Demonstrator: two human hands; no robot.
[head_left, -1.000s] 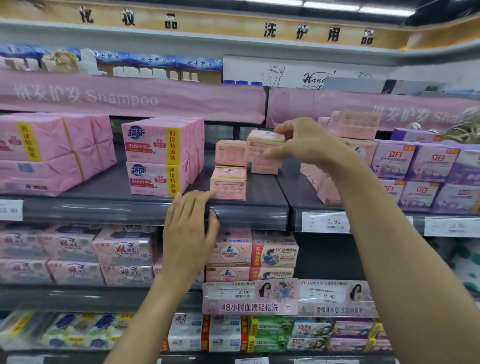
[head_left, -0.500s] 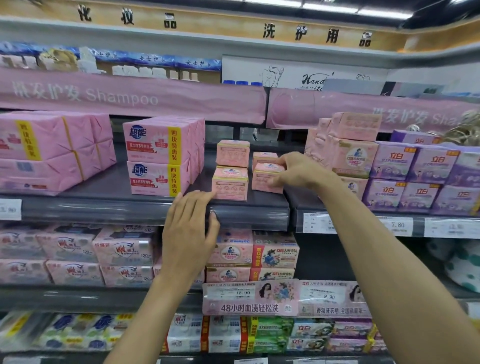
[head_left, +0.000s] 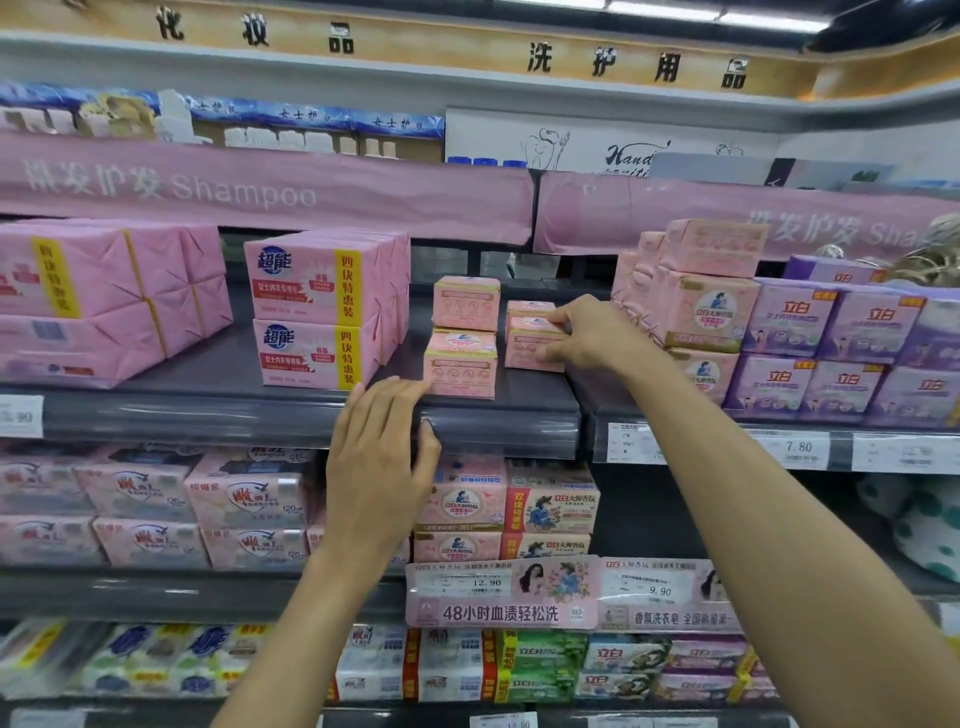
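Now lower: pink box (head_left: 527, 349)

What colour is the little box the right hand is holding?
The box is pink; the head view shows it best.

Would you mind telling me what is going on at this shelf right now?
A person seems to be arranging soap boxes in a shop. The right hand grips a small pink box that sits on the dark shelf, beside a stack of two similar boxes. The left hand rests on the shelf's front edge.
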